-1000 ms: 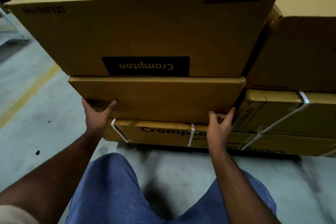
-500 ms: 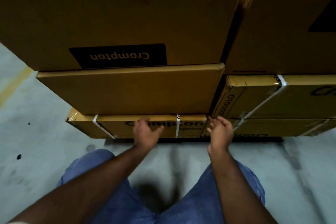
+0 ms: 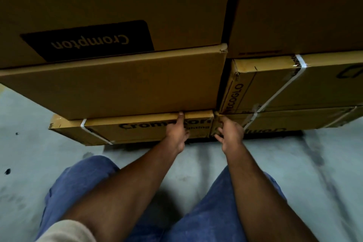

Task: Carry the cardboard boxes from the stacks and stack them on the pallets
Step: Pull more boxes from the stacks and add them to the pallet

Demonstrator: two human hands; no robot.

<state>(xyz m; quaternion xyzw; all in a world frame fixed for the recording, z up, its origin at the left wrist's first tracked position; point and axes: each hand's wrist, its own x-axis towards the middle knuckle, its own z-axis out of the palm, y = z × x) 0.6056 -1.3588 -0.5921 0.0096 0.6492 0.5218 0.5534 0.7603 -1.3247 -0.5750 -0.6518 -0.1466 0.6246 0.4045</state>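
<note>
Cardboard fills the upper half of your view: a stack of three boxes before you, with a second stack touching it at 3 o'clock. Your left hand (image 3: 176,133) lies on the front of the bottom box (image 3: 141,127), one finger straight up to its top edge, just under the middle box (image 3: 117,88). It presses there and pinches nothing. Your right hand (image 3: 229,131) is at the right front corner of the same box, beside the seam to the neighbour box (image 3: 275,124). Its fingers are a little spread and bent; whether they hook the corner I cannot tell, because the corner hides their tips.

The boxes stand at 12 o'clock from your knees, low to the grey floor (image 3: 39,163). The pallet under them is almost hidden in shadow.

The danger I see is this. The bottom box carries the middle box and the big top box (image 3: 117,6), and the middle box overhangs it toward you and to 9 o'clock. If you pull or push it now, the load above can tilt and slide onto your arms. Your fingers at the seam can also be squeezed between the two bottom boxes when one shifts. The white strap (image 3: 94,133) may cut the skin if you grip it under load. I think it is safer to work from the top box down.
</note>
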